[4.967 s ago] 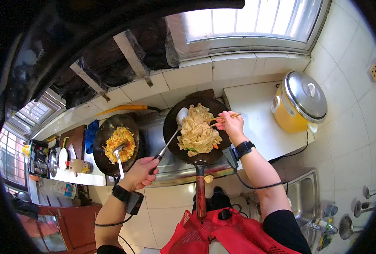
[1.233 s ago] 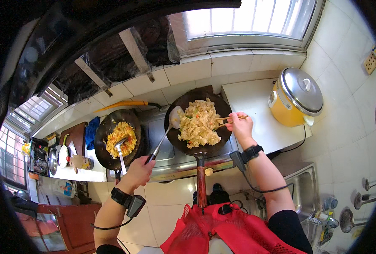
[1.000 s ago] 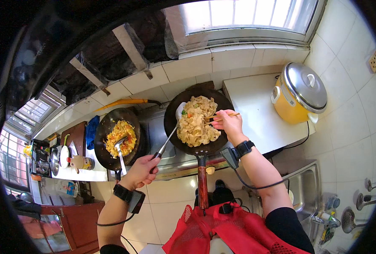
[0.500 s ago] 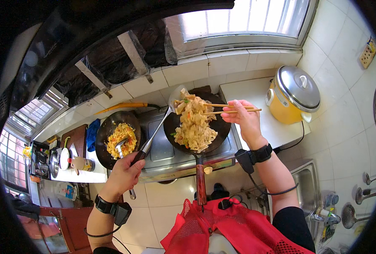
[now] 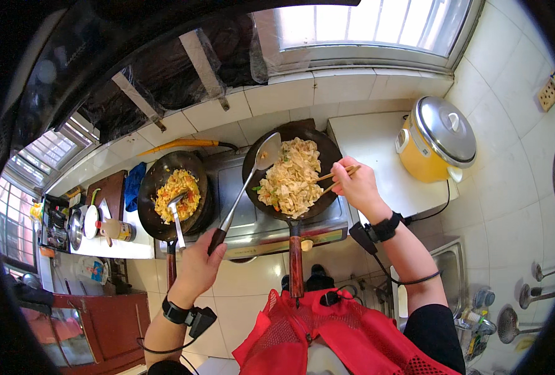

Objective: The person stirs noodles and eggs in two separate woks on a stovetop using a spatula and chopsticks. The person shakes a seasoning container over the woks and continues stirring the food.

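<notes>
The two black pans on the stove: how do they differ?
The right wok holds pale flat noodles, while the left wok holds yellow fried rice. The right wok is being worked with a ladle in the left hand and chopsticks in the right hand; the left wok has only a spatula resting in it, untouched. Both are dark and round.

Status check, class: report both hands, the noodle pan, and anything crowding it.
Left hand gripping ladle. Right hand holding chopsticks. Noodles in pan. Second wok alongside.

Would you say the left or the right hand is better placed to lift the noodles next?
Probably the right hand: its chopsticks already touch the noodles, while the left hand's ladle sits at the pan's far rim.
</notes>
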The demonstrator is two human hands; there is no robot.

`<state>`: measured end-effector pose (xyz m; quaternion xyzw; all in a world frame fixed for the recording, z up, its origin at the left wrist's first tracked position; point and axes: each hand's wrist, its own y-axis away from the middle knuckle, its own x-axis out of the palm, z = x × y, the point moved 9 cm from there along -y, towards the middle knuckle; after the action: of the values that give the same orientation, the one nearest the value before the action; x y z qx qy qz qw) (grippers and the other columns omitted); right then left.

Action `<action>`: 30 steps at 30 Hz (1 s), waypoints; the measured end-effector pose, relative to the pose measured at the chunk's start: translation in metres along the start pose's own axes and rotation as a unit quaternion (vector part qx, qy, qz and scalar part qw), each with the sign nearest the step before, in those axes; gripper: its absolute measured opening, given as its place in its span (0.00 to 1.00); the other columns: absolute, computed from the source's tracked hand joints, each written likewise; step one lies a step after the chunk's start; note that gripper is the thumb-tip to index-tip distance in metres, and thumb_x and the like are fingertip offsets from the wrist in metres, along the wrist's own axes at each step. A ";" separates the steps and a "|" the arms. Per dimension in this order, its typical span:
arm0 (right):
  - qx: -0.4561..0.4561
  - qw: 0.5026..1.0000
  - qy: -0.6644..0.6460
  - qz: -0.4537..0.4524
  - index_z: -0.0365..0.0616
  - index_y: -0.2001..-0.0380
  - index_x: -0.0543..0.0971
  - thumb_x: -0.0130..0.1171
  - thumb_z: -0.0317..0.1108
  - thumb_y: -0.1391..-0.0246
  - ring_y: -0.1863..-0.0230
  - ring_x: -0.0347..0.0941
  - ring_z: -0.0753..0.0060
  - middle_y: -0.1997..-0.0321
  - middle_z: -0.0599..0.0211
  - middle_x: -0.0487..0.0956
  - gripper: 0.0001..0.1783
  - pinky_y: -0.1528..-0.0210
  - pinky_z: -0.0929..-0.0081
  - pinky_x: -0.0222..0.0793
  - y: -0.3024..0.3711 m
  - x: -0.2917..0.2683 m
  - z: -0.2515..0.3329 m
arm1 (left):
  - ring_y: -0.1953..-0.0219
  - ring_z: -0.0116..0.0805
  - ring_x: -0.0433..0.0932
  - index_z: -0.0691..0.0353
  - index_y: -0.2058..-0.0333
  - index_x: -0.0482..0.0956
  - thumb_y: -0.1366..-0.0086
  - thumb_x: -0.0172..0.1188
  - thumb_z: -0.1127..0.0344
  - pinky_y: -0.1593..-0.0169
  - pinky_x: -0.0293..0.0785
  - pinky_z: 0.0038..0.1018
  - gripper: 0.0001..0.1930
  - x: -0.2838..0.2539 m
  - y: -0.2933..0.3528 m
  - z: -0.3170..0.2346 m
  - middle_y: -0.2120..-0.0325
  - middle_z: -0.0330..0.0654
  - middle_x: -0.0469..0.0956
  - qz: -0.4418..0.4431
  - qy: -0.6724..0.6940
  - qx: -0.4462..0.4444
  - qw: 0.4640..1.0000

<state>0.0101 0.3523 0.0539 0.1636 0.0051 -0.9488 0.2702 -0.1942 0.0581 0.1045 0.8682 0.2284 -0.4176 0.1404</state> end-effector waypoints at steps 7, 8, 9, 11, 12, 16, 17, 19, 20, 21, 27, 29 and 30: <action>-0.085 0.990 -0.095 -0.066 0.38 0.69 0.70 0.51 0.33 0.37 0.82 0.75 0.77 0.76 0.67 0.73 0.09 0.81 0.81 0.71 0.006 -0.018 0.010 | 0.68 0.46 0.79 0.66 0.50 0.72 0.36 0.58 0.62 0.62 0.74 0.32 0.19 0.038 0.017 0.028 0.71 0.51 0.79 -0.003 0.081 -0.064 0.995; -0.081 0.989 -0.108 -0.065 0.38 0.68 0.70 0.50 0.33 0.37 0.81 0.75 0.78 0.75 0.67 0.73 0.09 0.81 0.82 0.71 0.002 -0.017 0.002 | 0.72 0.39 0.77 0.66 0.49 0.72 0.35 0.58 0.62 0.66 0.73 0.30 0.19 0.043 0.020 0.032 0.74 0.47 0.77 -0.001 0.116 -0.090 0.989; -0.080 0.989 -0.107 -0.065 0.38 0.68 0.70 0.50 0.33 0.37 0.81 0.75 0.78 0.75 0.67 0.73 0.09 0.81 0.82 0.71 -0.001 -0.014 -0.005 | 0.76 0.32 0.75 0.65 0.49 0.71 0.35 0.57 0.63 0.70 0.72 0.28 0.18 0.047 0.021 0.033 0.77 0.43 0.76 0.003 0.149 -0.116 0.982; -0.068 0.977 -0.186 -0.083 0.39 0.69 0.70 0.49 0.33 0.36 0.81 0.75 0.78 0.74 0.67 0.73 0.10 0.81 0.82 0.71 -0.007 -0.010 -0.022 | 0.79 0.26 0.70 0.65 0.49 0.71 0.35 0.57 0.64 0.74 0.69 0.25 0.18 0.050 0.022 0.025 0.79 0.39 0.73 0.015 0.198 -0.155 0.968; -0.067 0.978 -0.173 -0.092 0.39 0.70 0.70 0.49 0.34 0.36 0.81 0.75 0.79 0.75 0.68 0.73 0.10 0.81 0.82 0.71 -0.010 -0.007 -0.029 | 0.82 0.21 0.66 0.65 0.48 0.71 0.34 0.57 0.65 0.77 0.66 0.22 0.18 0.055 0.023 0.025 0.81 0.35 0.70 0.026 0.245 -0.192 0.950; -0.100 0.984 -0.081 -0.126 0.41 0.74 0.69 0.48 0.35 0.35 0.82 0.74 0.80 0.78 0.70 0.72 0.13 0.81 0.82 0.69 -0.014 -0.009 -0.031 | 0.84 0.18 0.63 0.64 0.48 0.70 0.34 0.56 0.66 0.81 0.61 0.19 0.17 0.058 0.023 0.022 0.82 0.32 0.67 0.016 0.267 -0.182 0.946; -0.099 0.984 -0.080 -0.126 0.41 0.74 0.69 0.48 0.35 0.35 0.82 0.74 0.80 0.78 0.70 0.72 0.13 0.81 0.82 0.69 -0.014 -0.011 -0.032 | 0.84 0.18 0.64 0.64 0.48 0.70 0.34 0.56 0.66 0.81 0.61 0.19 0.17 0.059 0.024 0.023 0.82 0.31 0.67 0.011 0.269 -0.183 0.946; -0.130 0.973 -0.131 -0.137 0.41 0.74 0.69 0.48 0.35 0.35 0.81 0.74 0.80 0.79 0.71 0.71 0.14 0.80 0.82 0.70 -0.010 -0.022 -0.027 | 0.84 0.18 0.64 0.64 0.48 0.70 0.34 0.56 0.66 0.81 0.61 0.19 0.17 0.059 0.025 0.024 0.82 0.31 0.67 0.006 0.273 -0.184 0.944; -0.124 0.966 -0.177 -0.140 0.40 0.75 0.69 0.47 0.35 0.34 0.81 0.74 0.80 0.79 0.72 0.72 0.15 0.79 0.83 0.71 -0.008 -0.027 -0.027 | 0.84 0.18 0.63 0.64 0.48 0.70 0.34 0.56 0.66 0.81 0.60 0.18 0.17 0.060 0.025 0.023 0.82 0.31 0.67 0.014 0.279 -0.183 0.943; -0.136 0.964 -0.179 -0.142 0.40 0.74 0.69 0.46 0.35 0.34 0.80 0.75 0.78 0.78 0.71 0.72 0.14 0.78 0.83 0.73 -0.005 -0.035 -0.021 | 0.85 0.17 0.63 0.64 0.48 0.70 0.34 0.56 0.66 0.81 0.60 0.18 0.17 0.062 0.024 0.021 0.81 0.30 0.67 0.021 0.286 -0.181 0.941; -0.201 0.923 -0.283 -0.163 0.39 0.73 0.68 0.44 0.36 0.33 0.78 0.78 0.72 0.77 0.68 0.73 0.15 0.77 0.78 0.77 0.013 -0.058 0.031 | 0.85 0.17 0.61 0.62 0.49 0.71 0.33 0.55 0.66 0.83 0.57 0.16 0.15 0.068 0.030 0.018 0.82 0.30 0.66 0.020 0.348 -0.211 0.913; -0.204 0.923 -0.288 -0.151 0.39 0.72 0.67 0.44 0.38 0.33 0.77 0.78 0.70 0.77 0.67 0.72 0.15 0.74 0.76 0.78 0.017 -0.061 0.042 | 0.86 0.17 0.60 0.61 0.49 0.71 0.32 0.55 0.65 0.84 0.55 0.16 0.14 0.073 0.032 0.016 0.82 0.30 0.65 0.042 0.392 -0.245 0.886; -0.214 0.914 -0.307 -0.154 0.40 0.72 0.67 0.44 0.38 0.33 0.77 0.79 0.69 0.76 0.68 0.72 0.15 0.73 0.76 0.79 0.020 -0.063 0.048 | 0.86 0.17 0.60 0.59 0.50 0.72 0.32 0.54 0.65 0.85 0.53 0.16 0.13 0.079 0.036 0.016 0.82 0.31 0.65 0.062 0.433 -0.279 0.855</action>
<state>0.0562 0.3628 0.1211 -0.2004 0.1495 -0.9584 0.1376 -0.1429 0.0425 0.0342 0.8981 0.3183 0.0915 0.2895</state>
